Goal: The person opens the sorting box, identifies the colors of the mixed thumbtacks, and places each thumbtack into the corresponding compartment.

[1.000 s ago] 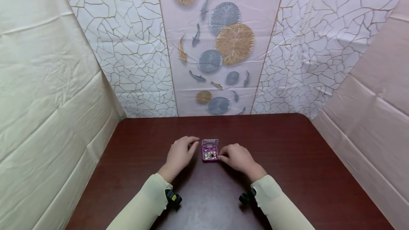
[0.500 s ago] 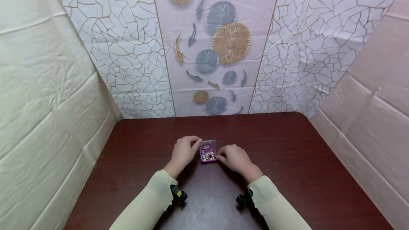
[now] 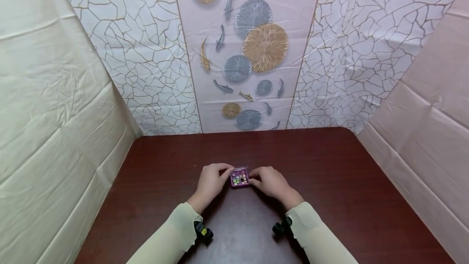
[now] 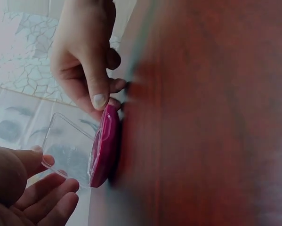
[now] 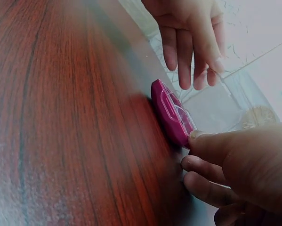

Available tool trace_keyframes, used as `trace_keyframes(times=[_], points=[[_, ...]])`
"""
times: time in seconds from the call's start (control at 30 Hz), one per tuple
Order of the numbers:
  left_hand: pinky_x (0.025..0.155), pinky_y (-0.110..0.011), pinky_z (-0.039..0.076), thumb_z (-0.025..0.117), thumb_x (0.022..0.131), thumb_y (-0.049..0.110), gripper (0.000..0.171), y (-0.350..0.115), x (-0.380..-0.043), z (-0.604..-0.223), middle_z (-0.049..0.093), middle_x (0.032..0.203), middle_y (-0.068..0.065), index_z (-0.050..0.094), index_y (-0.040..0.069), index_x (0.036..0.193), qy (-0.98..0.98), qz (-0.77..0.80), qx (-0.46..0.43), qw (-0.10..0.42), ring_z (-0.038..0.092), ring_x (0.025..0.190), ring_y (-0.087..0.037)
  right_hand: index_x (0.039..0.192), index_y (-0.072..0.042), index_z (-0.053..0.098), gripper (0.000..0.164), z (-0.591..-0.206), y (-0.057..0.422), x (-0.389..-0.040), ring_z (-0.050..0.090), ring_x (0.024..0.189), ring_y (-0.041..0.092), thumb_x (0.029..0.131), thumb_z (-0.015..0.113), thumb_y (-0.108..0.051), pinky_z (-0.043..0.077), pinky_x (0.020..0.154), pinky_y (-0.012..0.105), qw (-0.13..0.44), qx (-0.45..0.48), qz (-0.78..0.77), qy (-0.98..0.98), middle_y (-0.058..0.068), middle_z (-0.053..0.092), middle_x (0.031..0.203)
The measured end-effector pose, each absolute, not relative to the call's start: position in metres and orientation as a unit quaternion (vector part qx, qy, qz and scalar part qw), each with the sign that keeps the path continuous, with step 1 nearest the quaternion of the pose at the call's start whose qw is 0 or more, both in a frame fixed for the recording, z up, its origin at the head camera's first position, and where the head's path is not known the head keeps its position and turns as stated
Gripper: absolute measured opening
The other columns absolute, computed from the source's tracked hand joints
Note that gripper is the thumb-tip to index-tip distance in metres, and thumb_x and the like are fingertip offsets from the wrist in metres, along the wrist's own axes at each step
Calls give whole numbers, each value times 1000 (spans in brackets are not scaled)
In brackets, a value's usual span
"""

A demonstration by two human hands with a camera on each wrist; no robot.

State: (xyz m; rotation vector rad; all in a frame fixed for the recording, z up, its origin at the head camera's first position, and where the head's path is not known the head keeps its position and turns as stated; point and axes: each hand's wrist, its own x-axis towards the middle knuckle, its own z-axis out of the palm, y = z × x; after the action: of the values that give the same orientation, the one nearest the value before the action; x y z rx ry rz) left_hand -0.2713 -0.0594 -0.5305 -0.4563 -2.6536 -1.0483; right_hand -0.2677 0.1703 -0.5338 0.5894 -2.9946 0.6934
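A small magenta box (image 3: 235,185) lies on the table in the head view, between my hands. Small round pieces in several colours fill part of its sectioned inside. Its hinged clear lid (image 4: 70,139) stands up from the box in the left wrist view. With thumb and finger, my left hand (image 3: 211,183) pinches the lid's edge at a corner. My right hand (image 3: 272,184) holds the box by its right side, thumb on the rim and fingers curled beside it. In the right wrist view the box (image 5: 166,113) is seen edge-on, so its contents are hidden there.
The dark red-brown table (image 3: 315,154) has rounded far corners. Behind it hangs a patterned cloth (image 3: 253,93) with fish and round leaves. Pale cloth walls (image 3: 73,133) stand on both sides. Each sleeve carries a small black wrist camera (image 3: 203,231).
My left hand has come right to the box and taken hold of the lid. The lid, leaning back earlier, now shows as a thin strip in the head view. My right hand has kept its hold.
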Motion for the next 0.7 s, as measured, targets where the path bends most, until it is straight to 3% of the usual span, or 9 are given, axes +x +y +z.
trace_keyframes(times=[0.33,0.7], points=[[64,-33,57,75,86,24,5,-56,-256,-540,75,84,7,76,21,90,-921,-281,-210,170,62,72,-3,112,-18,74,22,-532,172,-267,63,101,16,94,64,-25,56,87,45,3,192,215,-957,1,74,109],[62,-36,56,78,82,25,6,-55,-253,-544,74,80,8,75,22,86,-936,-240,-209,151,60,68,-6,111,-20,75,20,-533,170,-264,63,100,14,93,66,-25,56,86,45,-1,185,227,-956,0,74,107]])
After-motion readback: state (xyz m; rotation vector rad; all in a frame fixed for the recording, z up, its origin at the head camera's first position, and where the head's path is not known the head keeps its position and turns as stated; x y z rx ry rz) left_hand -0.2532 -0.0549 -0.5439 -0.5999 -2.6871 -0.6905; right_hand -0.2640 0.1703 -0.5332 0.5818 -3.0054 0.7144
